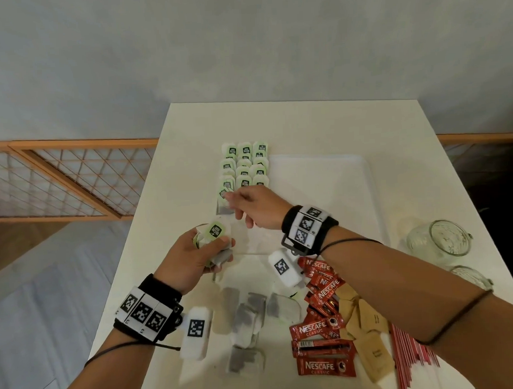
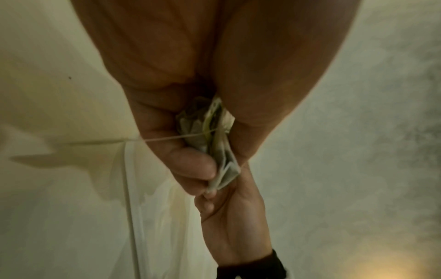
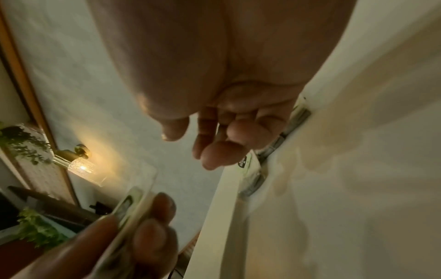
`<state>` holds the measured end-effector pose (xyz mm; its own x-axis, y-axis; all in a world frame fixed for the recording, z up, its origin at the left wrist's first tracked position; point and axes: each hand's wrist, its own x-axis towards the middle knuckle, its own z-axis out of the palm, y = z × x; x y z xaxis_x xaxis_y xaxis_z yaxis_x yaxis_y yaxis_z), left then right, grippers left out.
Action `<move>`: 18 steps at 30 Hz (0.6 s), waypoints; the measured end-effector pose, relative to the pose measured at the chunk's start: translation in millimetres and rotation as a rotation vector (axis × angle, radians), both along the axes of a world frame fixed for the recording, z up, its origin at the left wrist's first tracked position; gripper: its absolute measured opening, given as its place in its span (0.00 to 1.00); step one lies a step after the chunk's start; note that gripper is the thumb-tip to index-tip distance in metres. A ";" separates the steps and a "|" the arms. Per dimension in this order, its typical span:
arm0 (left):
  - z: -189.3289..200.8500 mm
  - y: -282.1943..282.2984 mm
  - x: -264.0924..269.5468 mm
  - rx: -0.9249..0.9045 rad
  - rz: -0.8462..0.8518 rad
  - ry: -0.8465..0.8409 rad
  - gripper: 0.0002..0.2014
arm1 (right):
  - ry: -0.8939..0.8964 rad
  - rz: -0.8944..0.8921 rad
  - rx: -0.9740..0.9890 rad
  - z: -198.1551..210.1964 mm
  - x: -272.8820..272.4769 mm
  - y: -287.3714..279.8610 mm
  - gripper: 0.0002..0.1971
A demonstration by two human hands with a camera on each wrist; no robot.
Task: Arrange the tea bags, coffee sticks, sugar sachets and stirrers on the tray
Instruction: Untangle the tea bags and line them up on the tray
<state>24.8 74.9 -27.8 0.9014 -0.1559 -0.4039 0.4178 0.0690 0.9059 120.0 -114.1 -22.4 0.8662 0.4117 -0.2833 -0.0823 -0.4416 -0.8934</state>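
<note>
Head view is giving me the most: my left hand (image 1: 190, 255) is gripping a small bundle of tea bags (image 1: 214, 239) above the near-left part of the white tray (image 1: 321, 174), fingers curled round them, one green tag facing up. My right hand (image 1: 255, 209) is reaching over to the rows of tea bags (image 1: 244, 165) lying along the tray's left side; its fingertips are meeting the nearest bag, but blur is keeping me from telling whether they are pinching it or just touching. Right wrist view is showing those fingers loosely bent with nothing clearly between them. Left wrist view is mostly palm, with the bundle wedged in the fist and a string trailing out sideways. Loose tea bags (image 1: 248, 319) are lying blurred on the table (image 1: 189, 124) near me, partly under my forearms. Coffee sticks (image 1: 321, 329), brown sugar sachets (image 1: 368, 336) and red stirrers (image 1: 406, 358) are piling up at the near right, the stirrers being cut off by the frame's bottom edge. Two glass jars (image 1: 440, 240) are sitting by the table's right edge. The tray's middle and right are offering open room.
</note>
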 end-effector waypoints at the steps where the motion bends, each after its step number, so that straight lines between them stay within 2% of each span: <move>1: 0.3 -1.0 0.3 0.003 -0.008 -0.005 0.21 | 0.011 0.023 0.044 1.9 -7.6 -3.3 0.19; 4: -0.2 -4.8 0.1 0.014 -0.047 -0.019 0.23 | 0.006 0.084 0.119 1.2 -29.0 -9.2 0.12; 7: -0.1 -9.7 -1.2 0.013 -0.077 -0.021 0.27 | 0.006 0.076 0.148 -4.7 -40.7 -11.1 0.11; 11: -1.5 -12.6 -3.1 0.007 -0.099 -0.014 0.26 | -0.032 0.021 0.148 -6.8 -43.8 -15.0 0.11; 15: -1.0 -13.0 -3.4 -0.010 -0.045 0.007 0.26 | -0.041 -0.007 0.143 -4.5 -44.1 -17.9 0.08; 18: -2.4 -11.1 -2.4 -0.048 0.026 0.031 0.20 | -0.029 -0.041 0.153 -4.1 -42.7 -21.7 0.05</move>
